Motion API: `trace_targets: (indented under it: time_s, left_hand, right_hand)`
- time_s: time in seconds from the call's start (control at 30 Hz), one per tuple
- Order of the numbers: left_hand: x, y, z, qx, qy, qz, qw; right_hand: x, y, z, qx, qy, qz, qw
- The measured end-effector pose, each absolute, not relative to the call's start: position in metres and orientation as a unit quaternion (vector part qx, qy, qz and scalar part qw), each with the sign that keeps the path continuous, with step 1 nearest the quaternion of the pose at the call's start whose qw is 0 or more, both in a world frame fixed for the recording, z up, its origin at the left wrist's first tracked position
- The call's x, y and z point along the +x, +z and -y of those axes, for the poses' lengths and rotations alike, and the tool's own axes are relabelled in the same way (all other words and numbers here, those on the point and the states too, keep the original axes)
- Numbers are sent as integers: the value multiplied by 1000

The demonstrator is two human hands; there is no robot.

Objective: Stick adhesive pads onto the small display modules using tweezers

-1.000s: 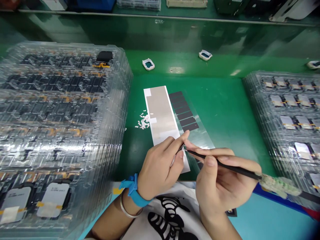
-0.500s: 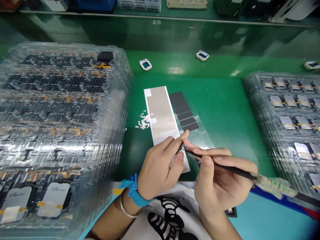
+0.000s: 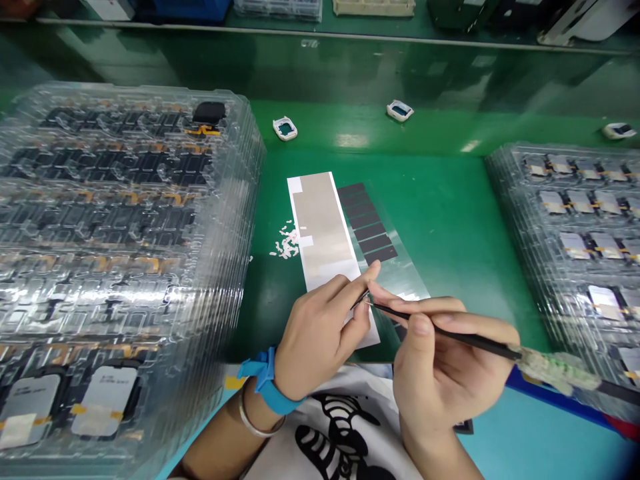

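Note:
My left hand [image 3: 327, 327] is closed, with a small dark part [image 3: 360, 299] pinched between thumb and fingers; most of that part is hidden. Black tweezers [image 3: 465, 340] lie in my right hand [image 3: 445, 373], held like a pen, the rear end wrapped in pale tape. Their tip meets the small part at my left fingertips. Beneath both hands are a beige-and-white adhesive sheet [image 3: 325, 213] and, to its right, a clear film with dark rectangular strips [image 3: 373, 230]. Small white scraps [image 3: 287, 243] lie scattered at the sheet's left edge.
Tall stacked clear trays [image 3: 220, 220] of small screen modules rise on the left. More stacked trays [image 3: 530, 247] stand on the right. Several white watch-like frames [image 3: 285, 129] sit toward the back of the green bench, below a shelf [image 3: 280, 30] with boxes.
My right hand and the tweezers have shifted slightly to the right. My left thumb has moved a little. The white frames at the back appear slightly further left.

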State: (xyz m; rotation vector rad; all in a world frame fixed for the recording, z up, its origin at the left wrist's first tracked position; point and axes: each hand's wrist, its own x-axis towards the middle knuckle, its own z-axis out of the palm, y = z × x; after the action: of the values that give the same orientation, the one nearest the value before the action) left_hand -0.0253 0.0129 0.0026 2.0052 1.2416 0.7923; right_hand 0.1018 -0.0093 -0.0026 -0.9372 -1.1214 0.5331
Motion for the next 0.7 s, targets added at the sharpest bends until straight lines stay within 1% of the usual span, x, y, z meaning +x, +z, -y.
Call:
trace_targets:
  time_s: [0.2,0.37,0.53,0.7]
  left_hand:
    - [-25,2,-13,759,301,-473,331]
    - [-25,1,-12,762,297,-472,328]
    - [-26,0,-12,764,296,-472,326]
    - [-26,2,-12,765,294,-475,320]
  right_hand:
    - [103,-5,11,-420,229,543,690]
    - [102,-5,10,-420,228,523,706]
    - [104,-4,11,-429,234,534,691]
    - [103,-5,11,-429,231,528,695]
